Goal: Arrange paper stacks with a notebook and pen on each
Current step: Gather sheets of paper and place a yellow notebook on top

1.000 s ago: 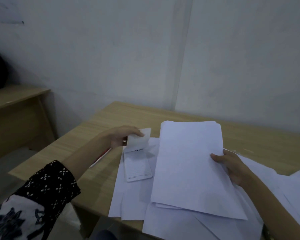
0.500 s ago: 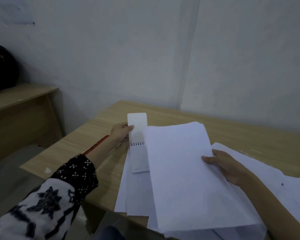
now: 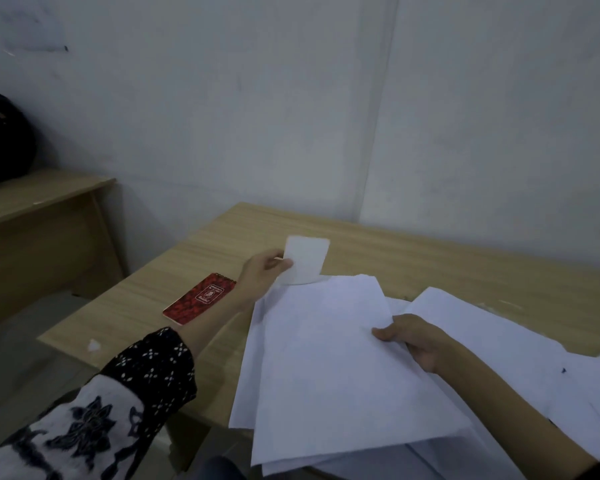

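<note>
Head view: left hand (image 3: 264, 271) pinching white notepad (image 3: 305, 259) clear, right hand (image 3: 413, 341) gripping paper sheaf (image 3: 326, 358); likely next: settle sheaf, top with notepad, pen unseen

I can't read any text here. The red notebook (image 3: 199, 298) on the surface (image 3: 413, 258) carries a white-framed label with an emblem, but its lettering is too small for me to make out.

Notebook (image 3: 199, 298) left of paper stack (image 3: 329, 368)
</note>
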